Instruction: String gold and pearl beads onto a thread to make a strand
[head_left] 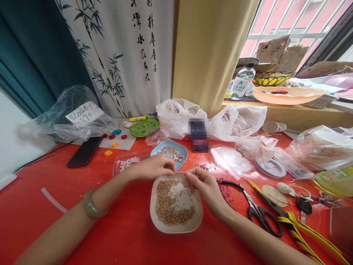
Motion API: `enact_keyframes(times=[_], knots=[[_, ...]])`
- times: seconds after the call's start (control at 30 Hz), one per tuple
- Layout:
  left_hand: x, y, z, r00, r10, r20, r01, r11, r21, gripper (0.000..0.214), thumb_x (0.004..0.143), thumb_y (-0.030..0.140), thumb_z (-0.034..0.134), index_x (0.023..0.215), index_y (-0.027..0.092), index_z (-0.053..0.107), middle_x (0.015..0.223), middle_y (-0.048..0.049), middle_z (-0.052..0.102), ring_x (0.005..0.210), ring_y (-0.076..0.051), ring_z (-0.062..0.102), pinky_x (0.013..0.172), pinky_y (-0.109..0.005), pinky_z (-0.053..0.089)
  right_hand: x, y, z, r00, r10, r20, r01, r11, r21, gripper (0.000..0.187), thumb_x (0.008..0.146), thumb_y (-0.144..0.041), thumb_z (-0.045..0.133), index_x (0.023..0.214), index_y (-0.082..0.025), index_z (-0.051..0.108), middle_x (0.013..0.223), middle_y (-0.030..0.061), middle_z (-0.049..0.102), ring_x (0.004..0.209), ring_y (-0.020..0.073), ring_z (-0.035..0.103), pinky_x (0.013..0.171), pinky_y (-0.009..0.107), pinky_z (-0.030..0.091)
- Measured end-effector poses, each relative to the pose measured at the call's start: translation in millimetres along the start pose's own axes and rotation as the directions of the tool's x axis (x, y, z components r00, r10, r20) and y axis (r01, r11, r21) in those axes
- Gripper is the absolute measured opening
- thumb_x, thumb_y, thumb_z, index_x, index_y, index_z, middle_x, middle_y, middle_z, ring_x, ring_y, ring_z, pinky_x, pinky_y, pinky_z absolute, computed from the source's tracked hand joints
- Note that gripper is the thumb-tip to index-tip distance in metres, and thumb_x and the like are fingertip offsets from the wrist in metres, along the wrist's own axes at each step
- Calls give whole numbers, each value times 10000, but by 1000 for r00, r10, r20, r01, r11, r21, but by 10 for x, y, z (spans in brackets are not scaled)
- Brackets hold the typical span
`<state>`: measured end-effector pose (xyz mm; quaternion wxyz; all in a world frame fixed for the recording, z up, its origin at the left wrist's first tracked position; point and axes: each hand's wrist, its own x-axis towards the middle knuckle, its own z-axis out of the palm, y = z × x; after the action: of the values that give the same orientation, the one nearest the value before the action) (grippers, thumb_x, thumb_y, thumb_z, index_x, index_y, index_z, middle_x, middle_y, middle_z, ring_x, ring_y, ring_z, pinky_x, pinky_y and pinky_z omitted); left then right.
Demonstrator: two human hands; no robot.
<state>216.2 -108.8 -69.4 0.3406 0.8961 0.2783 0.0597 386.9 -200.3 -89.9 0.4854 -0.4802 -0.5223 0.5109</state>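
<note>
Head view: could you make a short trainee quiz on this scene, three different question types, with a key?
1. True or false: the green bangle is worn on the right arm.
2. Which fills much of the white dish? A. red petals; B. gold beads; C. keys.
3. Fill in: the black-handled scissors lie nearer the ____ hand.

Key:
1. False; it is on the arm of the left hand.
2. B.
3. Right; they lie beside the right hand.

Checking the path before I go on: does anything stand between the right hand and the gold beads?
Nothing visible: the right hand is at the rim of the white dish, where gold beads lie uncovered.
</note>
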Motion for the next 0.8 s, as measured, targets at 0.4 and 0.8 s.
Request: enact_keyframes(times=[0.4, 0.8], knots=[[56, -367, 0, 975, -40, -220, 108, 945, 309, 359, 629, -40, 368, 692, 171, 652, 784, -33, 635, 825, -162, 523, 764, -276, 397, 14, 27, -7, 1000, 20, 11, -20, 1000, 13, 226, 771, -336, 519, 613, -175, 496, 561, -13, 542, 458, 77, 416, 482, 230, 333], [-53, -42, -115, 1000, 8, -12, -8, 999, -40, 312, 633, -13, 373, 695, 156, 628, 732, 1, 638, 699, -104, 564, 661, -203, 419, 13, 24, -4, 1000, 17, 6, -17, 1000, 13, 226, 760, -337, 527, 604, -175, 506, 546, -18, 538, 453, 76, 419, 475, 224, 337]])
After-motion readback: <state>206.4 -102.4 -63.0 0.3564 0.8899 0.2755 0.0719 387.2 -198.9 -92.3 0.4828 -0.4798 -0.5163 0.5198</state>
